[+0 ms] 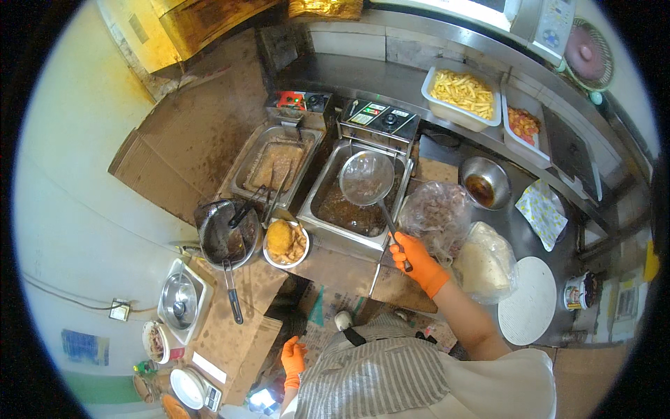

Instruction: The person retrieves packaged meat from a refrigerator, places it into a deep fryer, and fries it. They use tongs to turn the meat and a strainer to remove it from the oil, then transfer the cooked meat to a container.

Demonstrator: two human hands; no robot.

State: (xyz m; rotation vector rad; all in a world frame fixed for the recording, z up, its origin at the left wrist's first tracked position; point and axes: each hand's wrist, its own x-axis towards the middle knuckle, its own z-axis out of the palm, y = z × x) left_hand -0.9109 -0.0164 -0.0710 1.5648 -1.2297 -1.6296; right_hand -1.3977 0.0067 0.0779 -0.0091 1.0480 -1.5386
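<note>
My right hand, in an orange glove, is closed around the dark handle of a round mesh skimmer. The skimmer's bowl is over the right-hand electric deep fryer, whose dark oil is bubbling. My left hand, also gloved in orange, hangs low beside my striped apron with its fingers somewhat curled and nothing visible in it. In the left-hand fryer, foamy oil surrounds the tips of metal tongs. Between the fryers and a dark strainer pot stands a white bowl of fried food.
Right of the fryer lie a plastic bag of dark meat, a bag of pale flatbreads and a steel bowl. A tub of fries and a tub of meat pieces stand on the back shelf. A kitchen scale sits lower left.
</note>
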